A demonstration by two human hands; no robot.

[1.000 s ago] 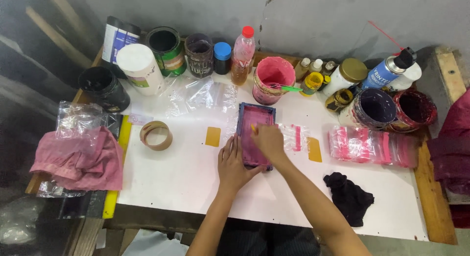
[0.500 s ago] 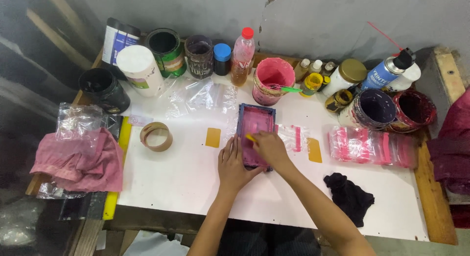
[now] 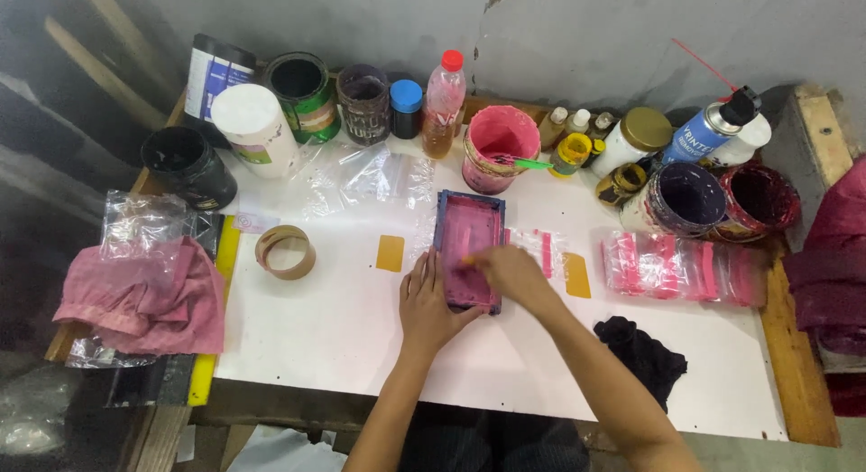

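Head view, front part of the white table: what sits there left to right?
Pink cloth → tape roll → left hand → pink-stained frame → right hand → black rag

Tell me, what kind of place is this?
Probably a small screen-printing workbench. The person's left hand steadies a small pink-inked frame on the white table while the right hand works across it. Open ink pots, like the pink tub, line the wall, with a stained pink rag nearby.
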